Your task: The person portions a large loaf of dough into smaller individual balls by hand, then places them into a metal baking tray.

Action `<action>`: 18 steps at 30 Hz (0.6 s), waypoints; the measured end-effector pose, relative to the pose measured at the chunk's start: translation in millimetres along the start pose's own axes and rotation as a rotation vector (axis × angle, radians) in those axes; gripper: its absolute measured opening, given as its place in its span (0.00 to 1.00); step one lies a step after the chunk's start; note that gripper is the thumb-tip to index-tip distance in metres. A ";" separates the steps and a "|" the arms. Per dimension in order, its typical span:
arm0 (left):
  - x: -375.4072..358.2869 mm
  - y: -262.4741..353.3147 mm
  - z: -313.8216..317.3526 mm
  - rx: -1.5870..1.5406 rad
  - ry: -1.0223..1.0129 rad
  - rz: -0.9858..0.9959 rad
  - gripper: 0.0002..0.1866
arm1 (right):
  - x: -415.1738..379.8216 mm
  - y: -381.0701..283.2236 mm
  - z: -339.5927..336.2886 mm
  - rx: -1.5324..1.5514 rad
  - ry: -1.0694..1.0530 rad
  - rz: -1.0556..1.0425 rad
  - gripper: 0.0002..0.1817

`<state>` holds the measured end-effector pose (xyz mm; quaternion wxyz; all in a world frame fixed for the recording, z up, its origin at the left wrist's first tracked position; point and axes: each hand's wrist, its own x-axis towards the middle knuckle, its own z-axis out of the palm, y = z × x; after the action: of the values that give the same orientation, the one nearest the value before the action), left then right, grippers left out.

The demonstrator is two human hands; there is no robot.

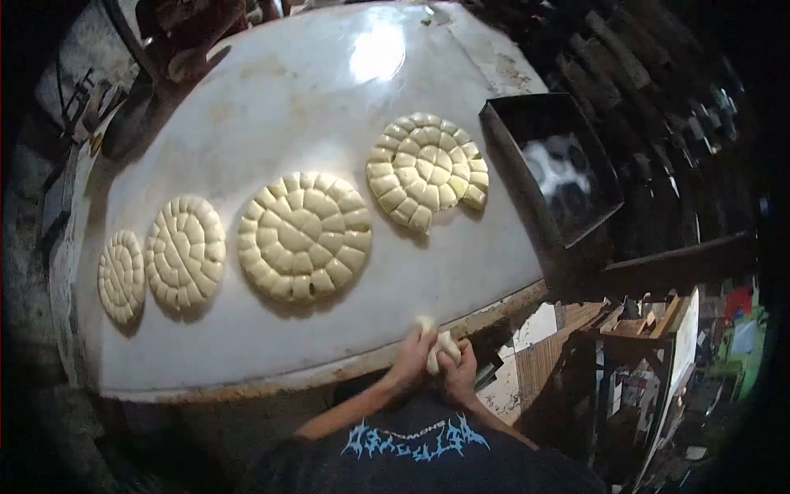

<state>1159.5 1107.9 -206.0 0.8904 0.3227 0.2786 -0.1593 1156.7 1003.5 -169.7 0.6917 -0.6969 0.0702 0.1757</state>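
Wide pale surface [197, 362], bright glare toward far side. Black open tray [514, 165] at right edge. Four segmented dough rounds [304, 235] in a row, rightmost gapped at rim. Between closed left hand [411, 358] and closed right hand [460, 372], near edge: small dough piece [434, 356].

Specular glare [378, 52] saturates part of the tabletop [313, 115], wide-angle distortion bows its edges, and the periphery is dark and blurred.
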 end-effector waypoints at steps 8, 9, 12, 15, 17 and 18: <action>145.4 120.9 91.0 -0.050 -0.026 0.292 0.23 | 47.3 -80.3 -53.7 0.563 -0.281 -0.157 0.14; 116.2 126.6 105.4 -0.034 0.005 0.171 0.25 | 58.7 -78.0 -60.8 0.560 -0.298 -0.168 0.14; 59.2 55.0 79.3 0.337 -0.103 0.320 0.30 | 86.0 -62.1 -72.3 0.334 -0.157 -0.284 0.13; -10.5 7.0 67.0 0.611 0.283 0.263 0.20 | 108.4 -41.9 -83.1 -0.039 -0.147 0.082 0.15; -42.9 -9.8 25.8 0.627 0.539 0.496 0.14 | 138.2 -30.4 -109.4 0.392 0.212 0.083 0.14; -59.5 -2.3 11.7 0.613 0.688 0.652 0.11 | 152.2 -40.7 -131.3 0.318 0.201 0.060 0.14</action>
<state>1115.9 1104.5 -164.0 0.6170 0.6692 0.3799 0.1649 1331.3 897.1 -186.0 0.7770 -0.5906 0.1866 0.1122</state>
